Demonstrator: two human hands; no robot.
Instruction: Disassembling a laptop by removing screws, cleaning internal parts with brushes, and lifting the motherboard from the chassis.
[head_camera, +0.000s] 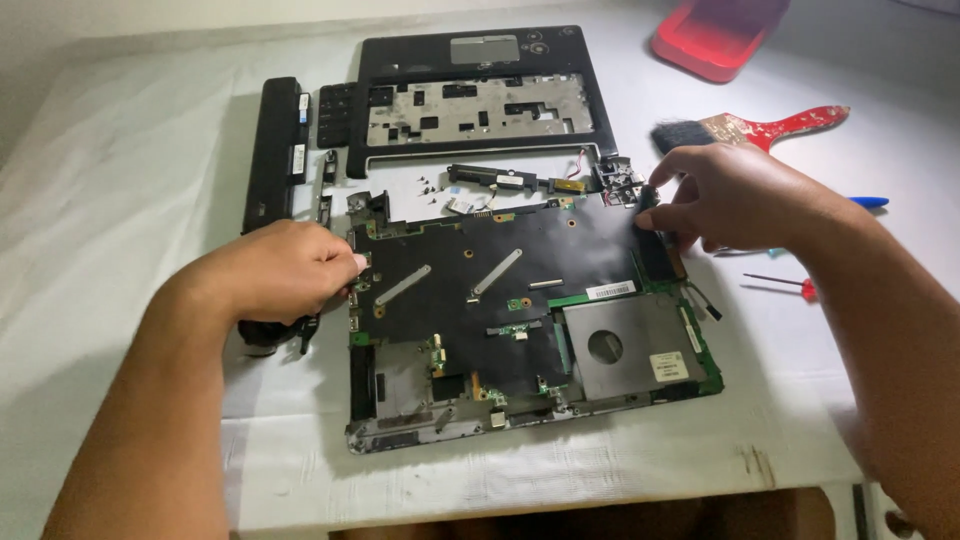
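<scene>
Laptop base (520, 320) sitting low-centre in the frame on the white-covered surface (120, 180), motherboard side up, long axis running left to right, near edge close to the front lip of the surface. Left hand (290, 268) at the board's left edge, fingers curled in tight, pinching something small right at the edge, too small to say what. Right hand (725, 195) at the upper-right corner of the base, fingertips closed on a little black part by the hinge area, so both hands in contact, one per end, neither really nearer than the other. Just behind the base, a loose hinge and speaker strip (520, 181) with a few tiny screws (428, 187) scattered beside it, well inside reach and easy to knock. Further up, centre of frame, the removed palmrest cover (470, 95); to its left a small black key panel (335, 115), then the long black battery (275, 150) lying front to back. Right side: red-handled screwdriver (785, 285) just past the right wrist, blue pen (868, 202) poking out behind the hand, red-handled paintbrush (760, 128) above that, red tray (715, 35) at the top right corner.
</scene>
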